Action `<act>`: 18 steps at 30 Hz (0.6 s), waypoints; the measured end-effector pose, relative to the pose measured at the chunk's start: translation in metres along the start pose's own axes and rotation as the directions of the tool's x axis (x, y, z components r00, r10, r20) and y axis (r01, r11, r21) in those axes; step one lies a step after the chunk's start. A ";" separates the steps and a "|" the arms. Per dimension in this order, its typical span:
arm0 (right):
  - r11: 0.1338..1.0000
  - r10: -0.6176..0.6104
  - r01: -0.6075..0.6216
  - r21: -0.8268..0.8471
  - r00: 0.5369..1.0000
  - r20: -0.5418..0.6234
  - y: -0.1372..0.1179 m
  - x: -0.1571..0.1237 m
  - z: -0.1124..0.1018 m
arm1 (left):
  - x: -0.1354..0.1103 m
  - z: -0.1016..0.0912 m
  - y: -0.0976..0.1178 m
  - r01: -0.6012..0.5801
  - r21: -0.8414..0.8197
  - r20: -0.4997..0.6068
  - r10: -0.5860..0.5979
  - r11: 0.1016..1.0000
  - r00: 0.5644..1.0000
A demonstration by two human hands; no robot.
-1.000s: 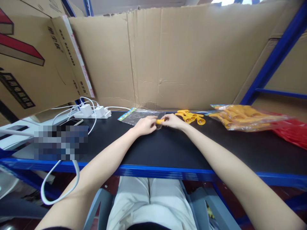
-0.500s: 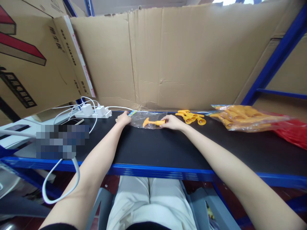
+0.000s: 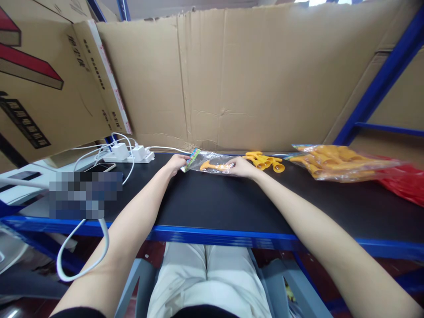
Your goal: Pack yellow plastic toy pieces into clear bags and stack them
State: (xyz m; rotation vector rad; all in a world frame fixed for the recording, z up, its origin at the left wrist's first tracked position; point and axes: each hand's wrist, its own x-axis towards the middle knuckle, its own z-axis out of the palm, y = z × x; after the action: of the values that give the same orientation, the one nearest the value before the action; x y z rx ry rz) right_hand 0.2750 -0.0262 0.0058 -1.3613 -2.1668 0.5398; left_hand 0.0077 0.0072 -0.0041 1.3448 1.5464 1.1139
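A clear plastic bag [image 3: 212, 161] with a colourful printed header lies at the back of the black table [image 3: 218, 203], with an orange plastic toy piece [image 3: 215, 166] inside it. My left hand [image 3: 177, 164] pinches the bag's header end, fingers closed. My right hand [image 3: 241, 167] grips the bag's other end, where the orange piece's tip lies. A small heap of loose orange pieces [image 3: 263, 161] sits just right of my right hand.
A pile of filled bags of orange pieces [image 3: 341, 162] lies at the right, beside red plastic [image 3: 402, 183]. A white power strip with chargers and cables [image 3: 129, 154] and a phone [image 3: 99, 168] sit at the left. Cardboard [image 3: 232, 79] walls the back.
The orange piece, first held between both hands, has gone into the clear bag. My left hand moved left to the bag's header, and now lifts that end slightly.
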 end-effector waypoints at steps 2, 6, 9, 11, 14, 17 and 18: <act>0.998 -0.010 0.007 0.058 0.998 0.061 -0.003 -0.002 -0.003 | 0.000 0.000 0.000 -0.007 0.014 -0.025 0.007 1.000 1.000; 0.991 0.045 -0.059 0.116 0.992 0.118 -0.007 -0.005 -0.006 | -0.005 0.000 0.003 0.047 -0.043 0.017 -0.046 0.998 0.999; 0.997 0.070 -0.069 0.032 0.998 -0.005 -0.005 -0.002 -0.004 | -0.009 0.000 0.006 0.027 -0.159 0.067 -0.016 0.987 0.998; 0.998 0.053 -0.054 -0.014 0.997 -0.057 -0.002 0.000 -0.003 | -0.011 0.001 0.008 -0.004 -0.241 0.109 0.031 0.971 0.994; 1.000 0.014 -0.015 -0.027 0.998 -0.060 0.000 0.003 -0.002 | -0.014 0.002 0.008 -0.026 -0.316 0.190 0.090 0.948 0.978; 0.999 -0.039 0.039 0.007 0.998 -0.050 0.000 0.002 -0.001 | -0.018 0.003 0.010 0.010 -0.353 0.271 0.092 0.936 0.958; 0.998 -0.049 0.050 0.025 0.998 -0.049 0.000 0.001 -0.001 | -0.019 0.003 0.011 0.028 -0.359 0.284 0.081 0.933 0.955</act>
State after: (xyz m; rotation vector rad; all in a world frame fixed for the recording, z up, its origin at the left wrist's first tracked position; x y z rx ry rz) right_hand 0.2755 -0.0251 0.0067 -1.2899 -2.1412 0.5098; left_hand 0.0166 -0.0111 0.0058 1.2157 1.0503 1.0932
